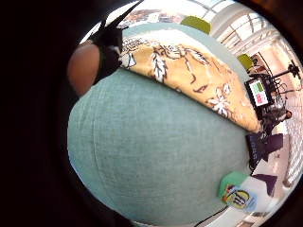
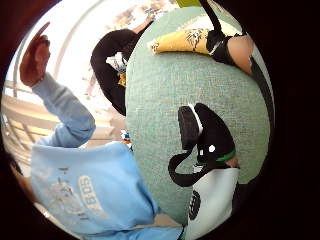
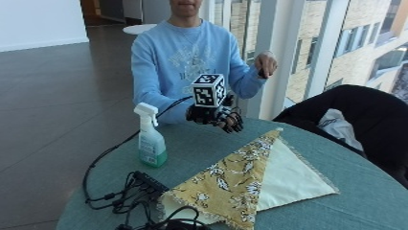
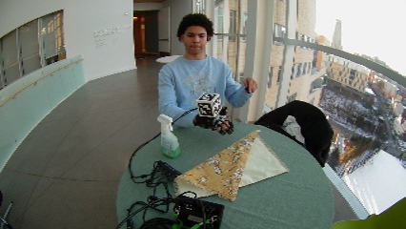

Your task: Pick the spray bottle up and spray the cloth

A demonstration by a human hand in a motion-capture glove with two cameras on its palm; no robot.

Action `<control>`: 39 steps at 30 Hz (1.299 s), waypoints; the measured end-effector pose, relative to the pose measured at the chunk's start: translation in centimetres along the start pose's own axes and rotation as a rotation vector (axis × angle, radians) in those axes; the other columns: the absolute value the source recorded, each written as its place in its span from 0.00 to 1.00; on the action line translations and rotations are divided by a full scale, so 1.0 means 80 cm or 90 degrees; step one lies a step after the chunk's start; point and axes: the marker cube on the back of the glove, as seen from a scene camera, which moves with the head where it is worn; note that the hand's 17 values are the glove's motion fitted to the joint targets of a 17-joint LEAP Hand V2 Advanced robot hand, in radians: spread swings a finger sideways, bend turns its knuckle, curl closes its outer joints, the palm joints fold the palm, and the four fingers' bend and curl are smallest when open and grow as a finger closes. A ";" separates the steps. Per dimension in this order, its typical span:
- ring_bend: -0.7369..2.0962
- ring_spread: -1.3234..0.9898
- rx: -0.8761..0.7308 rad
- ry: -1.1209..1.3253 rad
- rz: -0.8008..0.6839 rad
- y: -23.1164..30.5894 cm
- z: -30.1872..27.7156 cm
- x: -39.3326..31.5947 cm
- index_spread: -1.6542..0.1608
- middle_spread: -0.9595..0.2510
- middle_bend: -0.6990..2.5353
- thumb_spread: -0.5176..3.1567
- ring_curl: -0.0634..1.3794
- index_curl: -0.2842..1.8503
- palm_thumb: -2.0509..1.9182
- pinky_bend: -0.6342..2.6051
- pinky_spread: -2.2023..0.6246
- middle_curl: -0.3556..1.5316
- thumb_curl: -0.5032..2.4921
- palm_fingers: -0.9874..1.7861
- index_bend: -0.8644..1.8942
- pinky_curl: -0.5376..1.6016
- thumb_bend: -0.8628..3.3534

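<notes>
The gloved right hand hovers centre frame above the teal surface, fingers loosely curled and holding nothing, likely poised before reaching. The spray bottle stands upright at left, untouched. The folded floral cloth lies flat lower centre, ready for spraying.
</notes>
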 end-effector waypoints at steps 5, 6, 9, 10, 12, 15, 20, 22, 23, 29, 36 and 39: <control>0.38 0.55 0.000 0.004 0.002 -0.006 -0.006 0.001 0.78 0.74 0.32 0.32 0.16 0.22 0.66 0.27 0.82 0.27 0.21 0.66 0.43 0.32 0.29; 0.38 0.55 0.000 0.005 0.002 -0.008 -0.008 0.001 0.78 0.73 0.32 0.33 0.17 0.23 0.66 0.27 0.82 0.28 0.22 0.66 0.42 0.32 0.29; 0.37 0.55 0.000 0.013 0.001 -0.013 -0.012 0.005 0.76 0.73 0.32 0.37 0.18 0.25 0.66 0.27 0.82 0.30 0.22 0.65 0.42 0.33 0.29; 0.37 0.55 -0.002 0.016 0.001 -0.014 -0.013 0.005 0.76 0.72 0.32 0.38 0.19 0.25 0.66 0.27 0.82 0.30 0.23 0.64 0.41 0.34 0.29; 0.36 0.55 -0.008 0.020 0.003 -0.016 -0.013 0.006 0.75 0.72 0.31 0.39 0.19 0.25 0.67 0.27 0.83 0.31 0.23 0.64 0.40 0.34 0.28; 0.35 0.55 -0.025 0.022 0.005 -0.018 -0.011 0.005 0.73 0.72 0.31 0.41 0.19 0.26 0.67 0.26 0.83 0.32 0.23 0.62 0.40 0.35 0.28; 0.33 0.55 -0.042 0.029 0.006 -0.018 -0.009 0.005 0.72 0.71 0.31 0.43 0.20 0.27 0.66 0.25 0.84 0.33 0.24 0.61 0.39 0.36 0.27; 0.33 0.55 -0.042 0.028 0.008 -0.016 -0.011 0.006 0.71 0.71 0.31 0.44 0.20 0.28 0.66 0.25 0.84 0.34 0.24 0.60 0.39 0.36 0.27; 0.32 0.55 -0.041 0.027 0.010 -0.015 -0.012 0.007 0.71 0.71 0.31 0.44 0.20 0.28 0.67 0.25 0.84 0.34 0.24 0.60 0.38 0.36 0.27; 0.33 0.55 -0.041 0.037 0.032 0.014 -0.023 0.010 0.70 0.71 0.30 0.45 0.20 0.28 0.66 0.25 0.85 0.35 0.24 0.60 0.38 0.36 0.25; 0.33 0.55 -0.022 0.072 0.050 0.090 -0.047 0.010 0.69 0.71 0.30 0.45 0.21 0.29 0.66 0.25 0.85 0.36 0.25 0.59 0.37 0.37 0.24; 0.33 0.55 -0.001 0.063 0.069 0.131 -0.056 0.017 0.69 0.71 0.30 0.45 0.21 0.29 0.66 0.25 0.85 0.37 0.25 0.59 0.37 0.37 0.24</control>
